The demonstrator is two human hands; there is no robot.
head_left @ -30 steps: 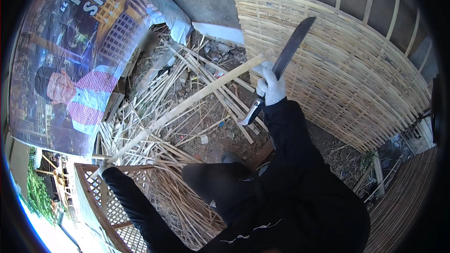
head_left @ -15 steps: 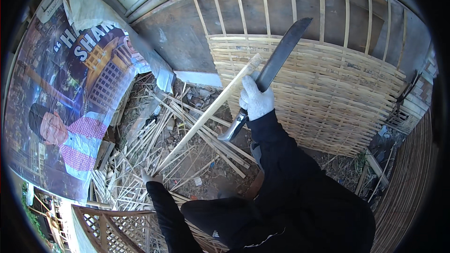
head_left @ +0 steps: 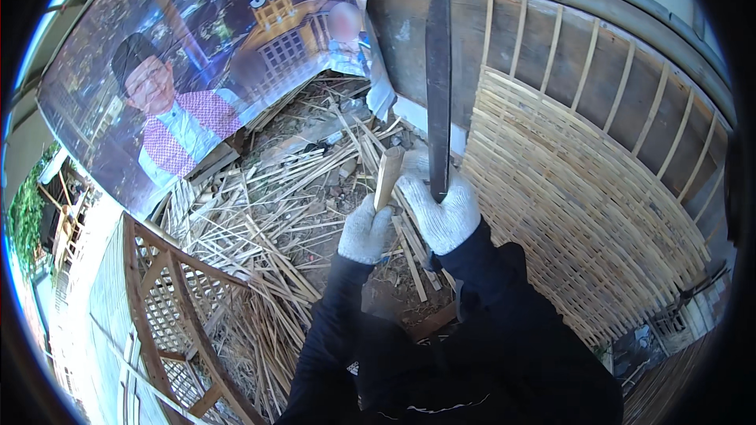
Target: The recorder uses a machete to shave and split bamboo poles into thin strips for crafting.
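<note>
My left hand (head_left: pixel 365 230), in a white knitted glove, is closed around a split bamboo strip (head_left: pixel 388 176). The strip looks short from this angle, and its upper end rises out of my fist. Close beside it on the right, my gloved right hand (head_left: pixel 447 216) grips a machete (head_left: pixel 438 86). The long dark blade stands nearly upright, tip away from me, and the handle is hidden by my fingers and palm. Both hands are almost touching, with the strip to the left of the blade's base.
A woven bamboo panel (head_left: pixel 583 212) with slats sticking out of its top edge leans on the right. Cut bamboo strips (head_left: pixel 260 244) litter the ground. A large printed banner (head_left: pixel 87 110) hangs at far left; a wooden lattice frame (head_left: pixel 142 291) stands near left.
The view has swung left. My left hand has come up next to my right, and the bamboo strip, earlier stretched long between both hands, now points up from my left fist. The blade is more upright.
</note>
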